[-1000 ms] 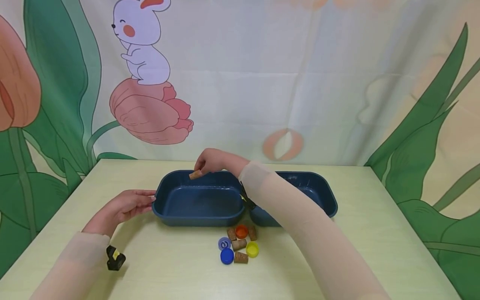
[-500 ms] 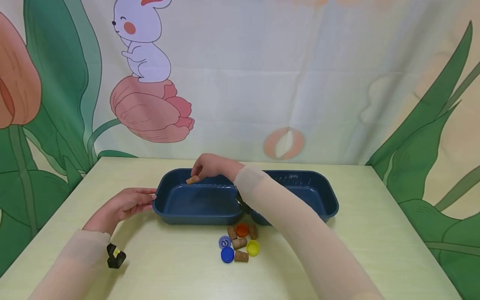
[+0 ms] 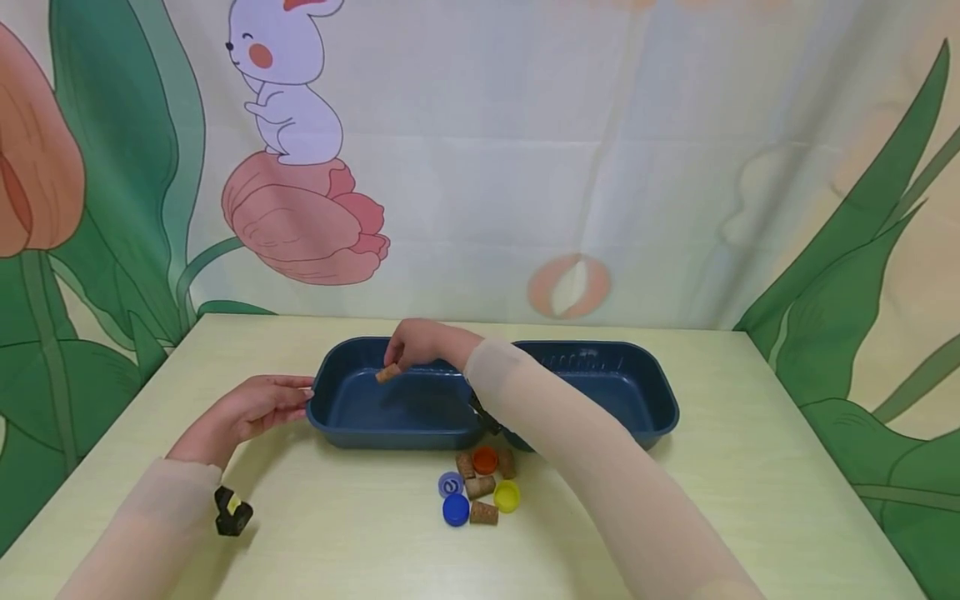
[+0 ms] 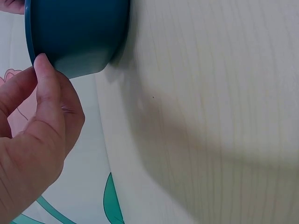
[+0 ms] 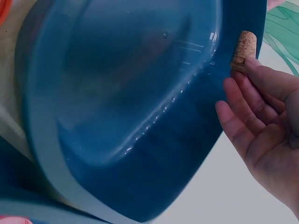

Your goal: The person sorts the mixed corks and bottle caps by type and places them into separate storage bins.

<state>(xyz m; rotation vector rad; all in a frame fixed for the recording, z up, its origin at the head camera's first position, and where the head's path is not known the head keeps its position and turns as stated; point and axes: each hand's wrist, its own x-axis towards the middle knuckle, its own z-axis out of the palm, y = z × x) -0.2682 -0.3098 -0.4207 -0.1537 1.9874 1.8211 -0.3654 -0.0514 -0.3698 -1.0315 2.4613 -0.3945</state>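
Observation:
In the head view my right hand pinches a cork by one end, inside the left blue tub above its floor. The right wrist view shows that cork between thumb and forefinger, the other fingers loosely bent and touching nothing. At the tub's left end my left hand holds the rim. Its thumb lies against the tub edge in the left wrist view, with bent fingers behind. Before the tubs, a loose group has several corks, a red-orange cap, a purple cap, a blue cap and a yellow cap.
A second blue tub stands beside the left one, partly covered by my right sleeve. Both stand on a pale wood-grain table. Behind its far edge hangs a printed cloth.
My right hand has sunk lower into the left tub, carrying the cork down from rim height. The left hand keeps its place at the rim.

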